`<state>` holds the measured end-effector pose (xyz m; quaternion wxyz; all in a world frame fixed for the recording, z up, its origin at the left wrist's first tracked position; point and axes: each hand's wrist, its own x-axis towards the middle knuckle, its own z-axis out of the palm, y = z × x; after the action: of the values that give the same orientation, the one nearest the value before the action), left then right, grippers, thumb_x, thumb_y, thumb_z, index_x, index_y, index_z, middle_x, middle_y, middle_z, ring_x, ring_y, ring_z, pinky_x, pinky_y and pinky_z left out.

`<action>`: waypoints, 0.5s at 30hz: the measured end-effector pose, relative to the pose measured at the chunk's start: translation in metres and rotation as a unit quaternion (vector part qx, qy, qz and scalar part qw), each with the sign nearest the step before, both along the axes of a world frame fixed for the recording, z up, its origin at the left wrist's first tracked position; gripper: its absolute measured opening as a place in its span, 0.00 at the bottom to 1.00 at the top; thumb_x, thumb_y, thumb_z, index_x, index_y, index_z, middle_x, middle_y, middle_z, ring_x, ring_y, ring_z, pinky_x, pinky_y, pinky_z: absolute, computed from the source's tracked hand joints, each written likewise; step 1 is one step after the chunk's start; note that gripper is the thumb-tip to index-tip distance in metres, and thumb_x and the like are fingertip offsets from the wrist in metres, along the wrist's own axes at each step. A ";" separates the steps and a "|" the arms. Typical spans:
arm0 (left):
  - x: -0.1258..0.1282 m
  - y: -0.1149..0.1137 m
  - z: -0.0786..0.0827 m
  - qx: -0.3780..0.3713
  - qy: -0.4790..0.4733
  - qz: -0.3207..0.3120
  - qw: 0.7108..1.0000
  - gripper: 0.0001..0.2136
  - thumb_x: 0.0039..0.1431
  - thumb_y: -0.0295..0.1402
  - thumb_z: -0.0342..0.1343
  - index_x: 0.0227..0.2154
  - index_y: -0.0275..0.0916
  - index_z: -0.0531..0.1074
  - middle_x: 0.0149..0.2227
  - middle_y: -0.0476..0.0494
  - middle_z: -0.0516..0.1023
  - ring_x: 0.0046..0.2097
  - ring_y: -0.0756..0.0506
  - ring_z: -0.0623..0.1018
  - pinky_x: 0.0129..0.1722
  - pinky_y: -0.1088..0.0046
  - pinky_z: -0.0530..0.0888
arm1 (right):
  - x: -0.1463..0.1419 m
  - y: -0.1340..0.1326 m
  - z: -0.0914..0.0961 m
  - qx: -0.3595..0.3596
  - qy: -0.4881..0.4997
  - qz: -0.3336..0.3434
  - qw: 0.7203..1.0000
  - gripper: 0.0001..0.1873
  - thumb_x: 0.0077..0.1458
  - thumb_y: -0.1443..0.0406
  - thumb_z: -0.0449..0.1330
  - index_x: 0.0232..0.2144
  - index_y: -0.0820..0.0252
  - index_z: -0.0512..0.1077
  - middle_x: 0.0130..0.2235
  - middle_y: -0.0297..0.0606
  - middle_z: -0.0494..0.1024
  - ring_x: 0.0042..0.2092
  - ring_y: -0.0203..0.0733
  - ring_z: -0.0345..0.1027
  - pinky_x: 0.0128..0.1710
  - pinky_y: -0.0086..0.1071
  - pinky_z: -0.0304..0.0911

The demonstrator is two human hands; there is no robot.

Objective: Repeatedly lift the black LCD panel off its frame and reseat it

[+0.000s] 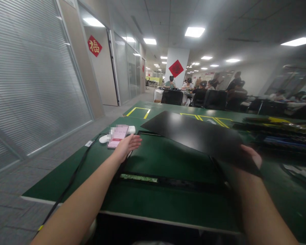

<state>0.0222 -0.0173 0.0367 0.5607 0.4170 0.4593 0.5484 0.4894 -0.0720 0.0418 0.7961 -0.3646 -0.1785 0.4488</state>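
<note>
My right hand grips the near right corner of a large thin black panel and holds it tilted up above the green table. My left hand lies flat with fingers stretched out at the left edge of a black rectangular frame resting on the table. A narrow green circuit strip runs along the frame's near side. Just left of that hand lies a pink phone beside a white device.
A black cable runs from the white device off the table's near left edge. Stacked parts lie at the right. Black chairs and several seated people are at the tables behind. A glass-walled corridor runs on the left.
</note>
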 end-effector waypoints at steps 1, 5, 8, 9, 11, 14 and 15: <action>0.000 0.000 0.002 -0.013 -0.035 -0.009 0.999 0.17 0.61 0.45 0.53 0.37 0.35 0.78 0.39 0.35 0.83 0.39 0.42 0.82 0.42 0.66 0.77 | 0.000 -0.001 0.000 -0.009 -0.015 0.007 1.000 0.15 0.49 0.67 0.56 0.40 0.52 0.75 0.38 0.37 0.81 0.45 0.49 0.76 0.41 0.45 0.76; -0.003 -0.002 0.009 -0.023 -0.122 -0.025 0.992 0.18 0.63 0.43 0.50 0.36 0.33 0.78 0.34 0.36 0.83 0.36 0.41 0.82 0.35 0.68 0.78 | -0.001 -0.003 -0.004 -0.032 -0.095 0.031 0.995 0.09 0.51 0.64 0.57 0.35 0.51 0.75 0.37 0.38 0.81 0.45 0.52 0.76 0.40 0.45 0.76; -0.005 -0.003 0.012 -0.018 -0.132 -0.027 0.991 0.15 0.59 0.40 0.56 0.38 0.32 0.79 0.33 0.38 0.83 0.34 0.42 0.81 0.30 0.70 0.77 | -0.005 -0.001 -0.007 -0.070 -0.137 0.026 0.988 0.06 0.51 0.63 0.58 0.32 0.53 0.74 0.34 0.39 0.80 0.42 0.52 0.76 0.39 0.44 0.76; -0.005 -0.004 0.013 -0.021 -0.138 -0.020 0.990 0.12 0.57 0.37 0.58 0.37 0.33 0.79 0.33 0.39 0.83 0.33 0.42 0.81 0.29 0.71 0.76 | -0.007 0.000 -0.007 -0.085 -0.144 0.024 0.986 0.05 0.51 0.63 0.58 0.32 0.53 0.74 0.33 0.39 0.80 0.40 0.52 0.76 0.39 0.44 0.76; -0.007 -0.005 0.016 -0.019 -0.161 0.002 0.987 0.07 0.53 0.29 0.60 0.34 0.34 0.79 0.31 0.43 0.82 0.31 0.46 0.80 0.29 0.74 0.76 | -0.012 0.002 -0.007 -0.114 -0.142 0.034 0.983 0.04 0.50 0.63 0.59 0.31 0.54 0.73 0.30 0.38 0.79 0.37 0.51 0.76 0.37 0.43 0.75; -0.009 -0.006 0.020 -0.007 -0.193 0.014 0.981 0.08 0.49 0.22 0.59 0.33 0.35 0.79 0.29 0.47 0.82 0.28 0.49 0.79 0.28 0.78 0.76 | -0.023 0.002 -0.004 -0.168 -0.097 0.109 0.975 0.08 0.49 0.65 0.60 0.34 0.59 0.75 0.28 0.40 0.79 0.32 0.49 0.75 0.33 0.42 0.74; -0.011 -0.006 0.021 -0.006 -0.196 0.012 0.981 0.09 0.48 0.21 0.59 0.33 0.34 0.79 0.29 0.47 0.82 0.28 0.50 0.79 0.27 0.79 0.76 | -0.027 0.001 -0.003 -0.187 -0.089 0.129 0.970 0.09 0.49 0.65 0.60 0.35 0.61 0.75 0.28 0.40 0.79 0.30 0.48 0.75 0.31 0.41 0.74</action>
<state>0.0112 -0.0231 0.0578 0.6355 0.2928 0.3491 0.6234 0.4627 -0.0706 0.0389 0.6301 -0.5193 -0.2075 0.5388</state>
